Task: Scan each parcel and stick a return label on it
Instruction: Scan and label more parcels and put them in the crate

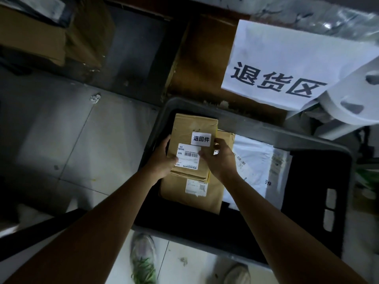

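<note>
Downward view into a dark grey crate (320,140) standing on a tiled floor (71,140). The left hand (162,160) and right hand (219,158) grip the opposite edges of a small cardboard parcel (190,128), thumbs on its top face. That face carries a barcoded shipping label (187,156) and a white return label (201,138). Beneath lies a larger cardboard parcel (194,197), with a white mailer bag (252,158) beside it. A printed paper sign (287,64) hangs behind the crate.

A parcel depot's returns corner.
A white paper sign (287,64) printed 退货区 hangs by a dark grey plastic crate (297,138) holding a labelled brown cardboard parcel (190,128); worn cardboard boxes (30,35) stand on the grey tiled floor (71,130).
</note>
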### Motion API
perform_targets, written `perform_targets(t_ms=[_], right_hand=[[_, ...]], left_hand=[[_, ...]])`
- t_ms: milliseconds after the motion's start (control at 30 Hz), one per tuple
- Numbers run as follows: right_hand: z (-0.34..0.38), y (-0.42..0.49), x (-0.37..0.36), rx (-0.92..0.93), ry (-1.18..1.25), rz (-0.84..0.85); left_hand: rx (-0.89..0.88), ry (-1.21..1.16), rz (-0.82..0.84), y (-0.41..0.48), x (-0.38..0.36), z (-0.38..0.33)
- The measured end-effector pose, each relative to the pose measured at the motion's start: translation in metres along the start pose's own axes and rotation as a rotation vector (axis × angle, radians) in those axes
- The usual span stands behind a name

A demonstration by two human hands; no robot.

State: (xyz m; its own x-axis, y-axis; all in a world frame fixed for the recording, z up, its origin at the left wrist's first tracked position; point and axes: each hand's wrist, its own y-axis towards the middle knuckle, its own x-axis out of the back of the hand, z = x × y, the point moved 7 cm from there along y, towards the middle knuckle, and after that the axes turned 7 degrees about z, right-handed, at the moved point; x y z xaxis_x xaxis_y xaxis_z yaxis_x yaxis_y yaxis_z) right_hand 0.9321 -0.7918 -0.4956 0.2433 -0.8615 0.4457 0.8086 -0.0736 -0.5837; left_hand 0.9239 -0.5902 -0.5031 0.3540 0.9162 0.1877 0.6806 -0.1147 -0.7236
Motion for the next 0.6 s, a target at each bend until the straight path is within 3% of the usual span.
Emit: perform_targets(t_ms=[100,300,467,600], right_hand=[[0.012,-0.008,0.01,-0.073,-0.09,0.111],[0.078,-0.068,0.092,-0.076,-0.472,0.295],[0.181,-0.149,0.207,-0.007,-0.542,0.224],[0.262,-0.229,0.307,0.048,-0.519,0.114]], left_hand=[[0.042,0.099,-0.017,-0.018,0.004,-0.014],[-0.05,0.638,0.072,-0.108,0.028,-0.115],[-0.112,0.895,0.064,-0.212,0.047,-0.252],[-0.269,1.026,0.034,-0.296,0.04,-0.376]])
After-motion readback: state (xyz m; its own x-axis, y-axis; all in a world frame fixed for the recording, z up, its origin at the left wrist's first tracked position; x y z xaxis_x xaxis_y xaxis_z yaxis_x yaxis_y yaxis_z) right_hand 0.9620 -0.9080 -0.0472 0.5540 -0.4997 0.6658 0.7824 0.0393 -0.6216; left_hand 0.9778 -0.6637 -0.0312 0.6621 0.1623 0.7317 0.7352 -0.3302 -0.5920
